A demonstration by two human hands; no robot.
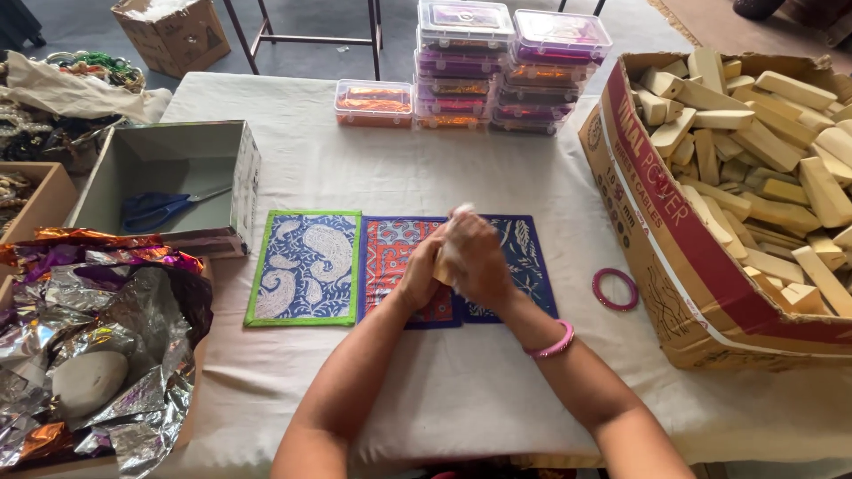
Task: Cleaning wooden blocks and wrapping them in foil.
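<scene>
Held thing: a small pale object, mostly hidden, pressed between both hands just above the blue patterned mats.
Left hand: curled against the object from its side, forearm angled in over the bench.
Right hand: clamped over the top, wrist bent, pink bangle on it.
Right of the mats: a loose pink ring, then a cardboard box of wooden blocks.
Left of the mats: a grey box holding blue scissors, crumpled foil nearer the person.
Beyond the mats: stacked clear plastic cases.

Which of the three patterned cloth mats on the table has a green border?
The leftmost mat, blue with pale paisley shapes and a bright green edge. The middle mat is red and blue, the right mat dark blue; both lie partly under the hands.
</scene>
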